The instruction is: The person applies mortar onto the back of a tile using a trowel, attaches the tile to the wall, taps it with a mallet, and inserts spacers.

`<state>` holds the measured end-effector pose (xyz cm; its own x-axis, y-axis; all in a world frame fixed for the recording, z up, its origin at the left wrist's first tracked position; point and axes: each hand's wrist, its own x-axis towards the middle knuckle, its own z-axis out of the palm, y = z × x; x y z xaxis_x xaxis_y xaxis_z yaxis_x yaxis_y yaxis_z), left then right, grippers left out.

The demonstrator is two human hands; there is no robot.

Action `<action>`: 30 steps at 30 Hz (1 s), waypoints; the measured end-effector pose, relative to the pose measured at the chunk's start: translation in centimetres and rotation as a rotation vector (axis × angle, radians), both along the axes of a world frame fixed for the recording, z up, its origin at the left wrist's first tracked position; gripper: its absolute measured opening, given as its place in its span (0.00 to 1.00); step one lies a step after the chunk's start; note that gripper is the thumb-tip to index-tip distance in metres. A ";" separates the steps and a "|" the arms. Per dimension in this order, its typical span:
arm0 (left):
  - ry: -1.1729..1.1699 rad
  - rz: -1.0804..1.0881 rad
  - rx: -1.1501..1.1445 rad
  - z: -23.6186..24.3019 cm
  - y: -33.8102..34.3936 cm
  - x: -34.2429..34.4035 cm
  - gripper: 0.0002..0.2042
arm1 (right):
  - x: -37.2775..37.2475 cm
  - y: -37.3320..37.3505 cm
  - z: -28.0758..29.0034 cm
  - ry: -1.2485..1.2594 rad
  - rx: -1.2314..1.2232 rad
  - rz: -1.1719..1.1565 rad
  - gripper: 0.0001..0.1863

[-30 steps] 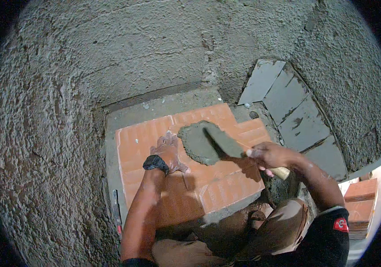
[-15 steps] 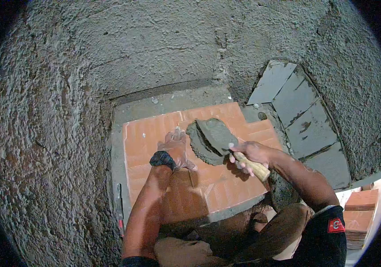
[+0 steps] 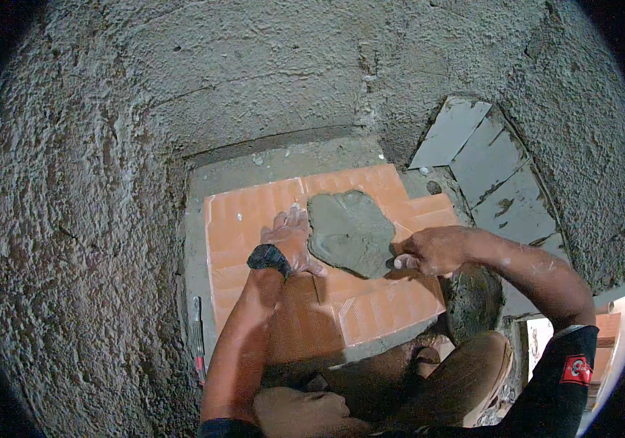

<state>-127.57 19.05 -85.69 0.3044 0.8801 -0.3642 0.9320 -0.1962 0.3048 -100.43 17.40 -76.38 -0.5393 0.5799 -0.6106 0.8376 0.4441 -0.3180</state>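
My left hand [image 3: 287, 241] lies open and flat on the orange tiles [image 3: 243, 215], its fingers spread just left of a patch of grey mortar [image 3: 347, 230]. The patch has a smoothed, uneven surface with rough edges. My right hand [image 3: 433, 252] is closed around the trowel at the patch's right edge. The trowel's handle and blade are mostly hidden by the hand and arm.
Rough plastered walls [image 3: 86, 182] surround the work on left, back and right. Grey tiles [image 3: 449, 131] with smears of mortar lean along the right corner. A long tool [image 3: 198, 339] with red on it lies at left. Orange tiles [image 3: 606, 328] sit at far right, partly behind my arm.
My right hand has turned and moved outward with the trowel, whose blade was over the mortar and now barely shows. The mortar looks flatter. My left hand stays spread on the tiles.
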 end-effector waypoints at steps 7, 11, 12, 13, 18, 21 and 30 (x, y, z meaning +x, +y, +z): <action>0.084 -0.031 -0.013 -0.8 0.6 0.2 0.65 | 0.3 1.7 -1.4 -0.010 -0.209 -0.455 0.25; 0.093 -0.026 -0.007 -1.4 0.8 0.2 0.66 | 1.5 0.7 0.2 -0.029 -0.519 -0.562 0.24; 0.074 -0.038 0.012 -1.5 0.8 0.2 0.66 | 1.7 0.3 0.5 -0.071 -0.484 -0.479 0.24; 0.086 -0.036 -0.001 -1.5 0.9 0.2 0.66 | 1.8 -0.1 0.6 -0.055 -0.501 -0.475 0.24; 0.086 -0.055 0.005 -1.7 1.0 0.0 0.66 | 2.3 -2.3 0.9 -0.044 -0.153 -0.197 0.24; 0.092 -0.058 0.054 -1.9 0.9 0.1 0.66 | 2.8 -4.4 0.1 -0.074 -0.315 -0.437 0.19; 0.141 -0.049 0.066 -1.7 0.8 0.8 0.67 | 7.2 -6.4 -2.5 -0.125 0.247 -0.196 0.20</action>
